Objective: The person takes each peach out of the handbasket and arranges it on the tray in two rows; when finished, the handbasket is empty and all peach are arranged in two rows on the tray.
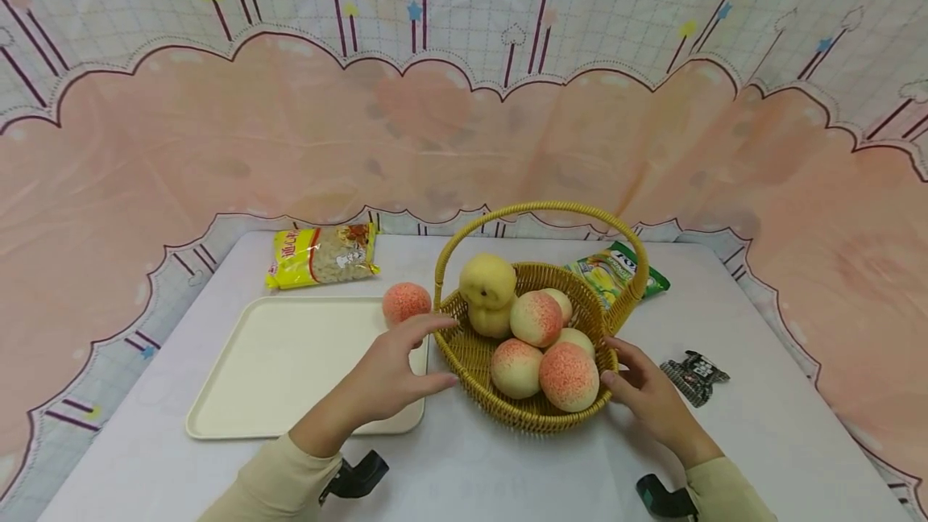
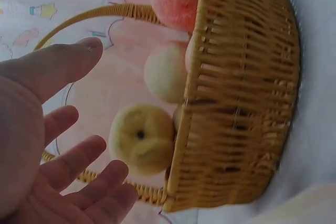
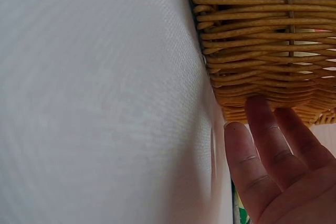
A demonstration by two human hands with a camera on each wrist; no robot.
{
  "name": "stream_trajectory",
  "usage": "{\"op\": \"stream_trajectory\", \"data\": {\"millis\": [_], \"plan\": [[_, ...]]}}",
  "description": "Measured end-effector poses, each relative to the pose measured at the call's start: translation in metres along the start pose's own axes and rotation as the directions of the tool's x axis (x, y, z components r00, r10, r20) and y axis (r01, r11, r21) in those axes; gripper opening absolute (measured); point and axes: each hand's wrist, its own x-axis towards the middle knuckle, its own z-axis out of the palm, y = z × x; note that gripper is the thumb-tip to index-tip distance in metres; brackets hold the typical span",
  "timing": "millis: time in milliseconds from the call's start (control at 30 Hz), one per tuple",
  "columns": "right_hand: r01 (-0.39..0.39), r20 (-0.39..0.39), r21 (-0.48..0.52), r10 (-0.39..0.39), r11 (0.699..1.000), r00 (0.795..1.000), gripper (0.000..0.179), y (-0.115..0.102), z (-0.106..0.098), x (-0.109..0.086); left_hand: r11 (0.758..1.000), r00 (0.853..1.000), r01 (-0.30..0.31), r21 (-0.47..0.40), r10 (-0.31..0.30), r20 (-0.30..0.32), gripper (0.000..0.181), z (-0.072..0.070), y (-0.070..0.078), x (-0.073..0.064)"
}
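Observation:
A woven wicker basket [image 1: 532, 423] with a tall arched handle [image 1: 540, 206] stands on the table. Inside it lie several pink-and-cream peaches [image 1: 569, 377] and yellow fruits, the upper one a round yellow fruit [image 1: 487, 280] with a dark dimple. My left hand [image 1: 395, 369] is at the basket's left side, thumb and fingers spread, holding nothing. On the opposite side, my right hand [image 1: 645, 389] has its fingertips right at the basket wall; the right wrist view shows straight fingers [image 3: 268, 140] against the wicker. My right thumb is out of that wrist view.
A cream tray [image 1: 290, 369] lies left of the basket, with a pink peach [image 1: 406, 303] at its back right corner. Behind the tray is a yellow snack bag [image 1: 322, 254]. A green bag [image 1: 619, 272] lies behind the basket, and a small black packet [image 1: 694, 377] to the right.

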Motion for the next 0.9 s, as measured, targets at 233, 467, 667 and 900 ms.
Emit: {"op": "stream_trajectory", "data": {"millis": [233,467,667,900], "plan": [[0.001,0.003,0.006,-0.001,1.0,1.0,0.053,0.0,-0.001,0.001,0.998,0.997,-0.006,-0.065,0.011,0.072,0.066,0.024,0.014,0.016],[-0.007,0.002,0.011,0.007,1.0,1.0,0.054,0.001,0.0,0.001,0.992,0.992,0.017,-0.124,-0.001,0.125,0.067,0.046,0.025,0.031],[-0.013,0.0,0.022,0.013,1.0,1.0,0.054,0.001,0.0,0.0,0.994,0.987,0.025,-0.11,-0.006,0.161,0.068,0.062,0.034,0.046],[-0.019,-0.007,0.006,0.019,1.0,1.0,0.053,-0.001,0.0,0.0,0.986,0.977,-0.004,-0.165,0.039,0.208,0.066,0.075,0.042,0.059]]}}
